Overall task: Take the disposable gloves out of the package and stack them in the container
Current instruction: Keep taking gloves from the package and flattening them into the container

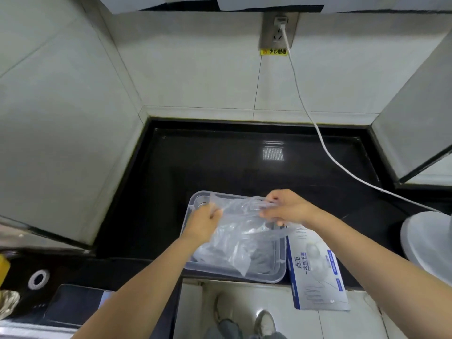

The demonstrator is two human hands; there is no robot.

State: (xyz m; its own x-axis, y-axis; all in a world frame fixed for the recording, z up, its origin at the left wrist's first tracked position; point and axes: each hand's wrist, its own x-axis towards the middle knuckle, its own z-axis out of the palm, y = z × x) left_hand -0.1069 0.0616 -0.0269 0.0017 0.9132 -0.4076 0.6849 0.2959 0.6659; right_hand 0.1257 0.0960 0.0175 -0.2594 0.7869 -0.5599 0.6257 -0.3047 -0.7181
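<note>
I see a shiny black counter (pixel 244 162) and white wall tiles (pixel 195 69). Low in the middle, my left hand (pixel 203 223) and right hand (pixel 287 207) pinch a crinkly clear glove (pixel 242 209) over the container (pixel 244 276).

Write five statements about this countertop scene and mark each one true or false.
1. The left hand and right hand both hold a clear disposable glove above the container. True.
2. The glove package lies left of the container. False: it lies to its right.
3. A white cable is plugged into the wall socket. True.
4. The container is opaque black. False: it is clear plastic, on a black countertop.
5. The package overhangs the countertop's near edge. True.
</note>
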